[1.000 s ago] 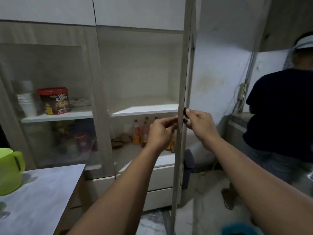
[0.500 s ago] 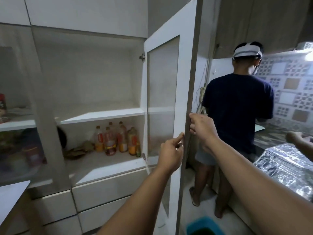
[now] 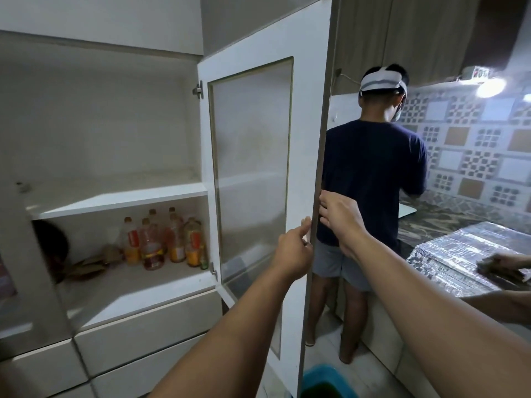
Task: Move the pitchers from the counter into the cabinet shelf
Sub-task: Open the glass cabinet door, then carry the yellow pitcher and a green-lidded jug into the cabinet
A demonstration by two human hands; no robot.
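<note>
The white cabinet door (image 3: 304,116) with a frosted pane stands swung wide open. My left hand (image 3: 293,249) rests on the inner face of its free edge, fingers loosely curled. My right hand (image 3: 340,218) is on the outer side of that edge, fingers apart against it. The upper shelf (image 3: 115,201) inside the cabinet is bare. No pitcher is in view.
Several bottles (image 3: 161,239) stand on the lower shelf. Drawers (image 3: 149,328) sit below. A person in a dark shirt (image 3: 373,179) stands just behind the door at a counter. A foil-covered block (image 3: 459,254) lies right; a blue bucket (image 3: 327,382) sits on the floor.
The door has swung from edge-on to wide open. My view has turned right, so the green pitcher and the counter on the left have left the frame.
</note>
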